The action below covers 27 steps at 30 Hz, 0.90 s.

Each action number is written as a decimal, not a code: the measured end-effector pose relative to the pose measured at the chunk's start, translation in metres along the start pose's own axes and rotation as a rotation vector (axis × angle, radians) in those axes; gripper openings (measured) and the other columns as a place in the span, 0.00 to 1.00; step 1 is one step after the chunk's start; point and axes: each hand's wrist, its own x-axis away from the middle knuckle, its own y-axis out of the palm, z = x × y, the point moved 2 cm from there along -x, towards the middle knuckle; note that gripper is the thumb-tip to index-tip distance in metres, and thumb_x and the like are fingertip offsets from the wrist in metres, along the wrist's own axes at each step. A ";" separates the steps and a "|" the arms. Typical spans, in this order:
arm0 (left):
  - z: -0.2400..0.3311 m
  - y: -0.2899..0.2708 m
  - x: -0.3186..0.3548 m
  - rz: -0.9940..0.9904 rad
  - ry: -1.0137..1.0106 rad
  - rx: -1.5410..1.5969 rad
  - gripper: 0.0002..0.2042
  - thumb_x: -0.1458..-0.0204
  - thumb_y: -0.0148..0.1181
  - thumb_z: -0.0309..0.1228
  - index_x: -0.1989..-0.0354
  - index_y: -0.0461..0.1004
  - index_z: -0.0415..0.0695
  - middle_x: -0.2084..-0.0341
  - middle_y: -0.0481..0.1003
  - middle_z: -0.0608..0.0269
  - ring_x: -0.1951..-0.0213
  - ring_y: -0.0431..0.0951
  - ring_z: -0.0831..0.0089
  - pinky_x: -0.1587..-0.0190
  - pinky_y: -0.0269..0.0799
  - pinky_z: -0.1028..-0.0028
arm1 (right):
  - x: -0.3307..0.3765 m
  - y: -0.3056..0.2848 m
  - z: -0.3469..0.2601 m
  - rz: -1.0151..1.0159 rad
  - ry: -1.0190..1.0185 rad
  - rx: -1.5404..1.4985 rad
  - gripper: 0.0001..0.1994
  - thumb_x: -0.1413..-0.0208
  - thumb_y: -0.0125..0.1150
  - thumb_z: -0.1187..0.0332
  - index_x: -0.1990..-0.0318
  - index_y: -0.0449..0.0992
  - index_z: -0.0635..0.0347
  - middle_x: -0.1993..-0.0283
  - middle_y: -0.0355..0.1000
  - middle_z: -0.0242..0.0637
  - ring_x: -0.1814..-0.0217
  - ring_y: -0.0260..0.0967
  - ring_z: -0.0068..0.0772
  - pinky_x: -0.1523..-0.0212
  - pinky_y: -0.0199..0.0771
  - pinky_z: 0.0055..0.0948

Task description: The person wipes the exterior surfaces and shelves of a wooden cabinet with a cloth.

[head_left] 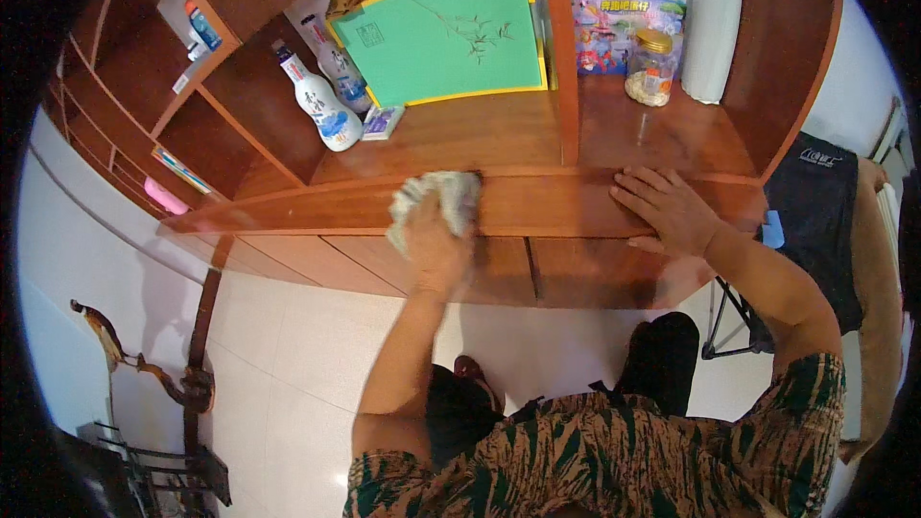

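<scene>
My left hand is closed on a crumpled, pale patterned cloth, pressed against the front ledge of a brown wooden cabinet. Both the hand and the cloth are a little blurred. Farther right, my right hand lies flat on the same ledge, its fingers stretched out and holding nothing. Behind the cloth, on the shelf, a green board with a yellow edge leans upright, with a plant drawing on it.
Two white-and-blue bottles, the nearer one tilted in view, stand left of the board beside a small box. A gold-lidded jar stands in the right compartment by a white roll. A folding chair is at the right.
</scene>
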 end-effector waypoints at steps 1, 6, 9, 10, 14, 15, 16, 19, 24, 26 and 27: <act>0.021 0.005 0.004 0.034 0.063 0.008 0.29 0.56 0.65 0.37 0.47 0.66 0.32 0.50 0.70 0.41 0.47 0.67 0.47 0.43 0.60 0.56 | 0.000 -0.003 0.000 0.000 0.011 -0.011 0.38 0.49 0.59 0.45 0.35 0.59 0.58 0.31 0.55 0.41 0.28 0.46 0.44 0.32 0.48 0.46; 0.110 0.046 0.027 -0.017 0.240 0.182 0.30 0.56 0.63 0.34 0.42 0.66 0.38 0.47 0.69 0.46 0.45 0.66 0.46 0.40 0.58 0.55 | 0.000 -0.001 0.002 0.020 0.011 -0.040 0.39 0.52 0.60 0.44 0.37 0.62 0.59 0.32 0.56 0.40 0.28 0.47 0.44 0.32 0.46 0.49; 0.131 0.044 0.034 -0.009 0.490 0.211 0.31 0.61 0.64 0.32 0.42 0.68 0.45 0.45 0.69 0.53 0.43 0.66 0.52 0.40 0.59 0.57 | 0.000 -0.001 -0.001 -0.061 0.033 0.037 0.40 0.53 0.60 0.43 0.37 0.62 0.59 0.32 0.56 0.40 0.29 0.47 0.44 0.31 0.45 0.50; 0.129 0.037 0.033 -0.031 0.495 0.251 0.31 0.62 0.64 0.32 0.43 0.69 0.47 0.44 0.69 0.55 0.43 0.66 0.53 0.40 0.59 0.57 | 0.000 -0.004 0.000 -0.063 0.046 0.015 0.40 0.53 0.60 0.43 0.37 0.62 0.59 0.32 0.57 0.40 0.29 0.48 0.44 0.31 0.45 0.50; 0.096 0.009 0.030 -0.118 0.460 0.281 0.31 0.65 0.65 0.29 0.45 0.72 0.48 0.43 0.68 0.55 0.41 0.66 0.55 0.40 0.60 0.56 | 0.001 -0.009 -0.002 -0.040 0.047 -0.011 0.40 0.54 0.61 0.43 0.37 0.62 0.60 0.34 0.59 0.41 0.30 0.48 0.45 0.32 0.46 0.50; 0.083 -0.006 0.026 -0.142 0.420 0.197 0.31 0.67 0.65 0.25 0.46 0.72 0.49 0.44 0.69 0.55 0.42 0.67 0.54 0.39 0.59 0.56 | 0.001 -0.009 -0.002 -0.030 0.038 0.001 0.40 0.54 0.61 0.43 0.37 0.62 0.60 0.34 0.59 0.41 0.30 0.48 0.45 0.32 0.46 0.50; 0.056 -0.006 0.026 -0.114 0.379 0.203 0.30 0.65 0.68 0.30 0.46 0.72 0.50 0.44 0.69 0.54 0.41 0.66 0.53 0.38 0.58 0.56 | 0.000 -0.007 -0.002 -0.030 0.034 -0.008 0.40 0.54 0.62 0.44 0.37 0.63 0.60 0.34 0.60 0.41 0.30 0.49 0.45 0.32 0.46 0.50; -0.026 -0.014 0.019 0.036 0.295 0.180 0.28 0.63 0.63 0.22 0.47 0.73 0.48 0.45 0.69 0.50 0.42 0.67 0.51 0.39 0.60 0.57 | -0.001 -0.007 -0.003 -0.024 0.036 -0.021 0.40 0.54 0.62 0.44 0.38 0.63 0.61 0.35 0.61 0.42 0.30 0.49 0.46 0.32 0.48 0.51; -0.172 -0.045 -0.004 0.267 -0.275 0.246 0.18 0.54 0.53 0.19 0.51 0.73 0.37 0.55 0.74 0.43 0.51 0.73 0.46 0.47 0.67 0.59 | -0.003 -0.012 -0.008 0.039 0.026 -0.024 0.39 0.58 0.65 0.48 0.40 0.64 0.61 0.38 0.62 0.43 0.33 0.52 0.48 0.38 0.55 0.49; -0.170 -0.068 -0.029 0.417 -0.299 0.312 0.19 0.51 0.49 0.19 0.48 0.70 0.38 0.54 0.74 0.45 0.51 0.72 0.44 0.47 0.66 0.59 | 0.001 -0.010 -0.002 0.010 0.040 0.003 0.38 0.54 0.62 0.45 0.39 0.65 0.60 0.37 0.62 0.42 0.32 0.51 0.47 0.37 0.54 0.48; -0.173 -0.081 -0.045 0.417 -0.171 0.208 0.20 0.51 0.50 0.19 0.47 0.69 0.39 0.52 0.73 0.45 0.51 0.71 0.45 0.46 0.66 0.58 | 0.000 -0.006 -0.001 -0.001 0.036 0.007 0.38 0.52 0.60 0.43 0.39 0.65 0.60 0.37 0.62 0.42 0.31 0.51 0.46 0.36 0.54 0.48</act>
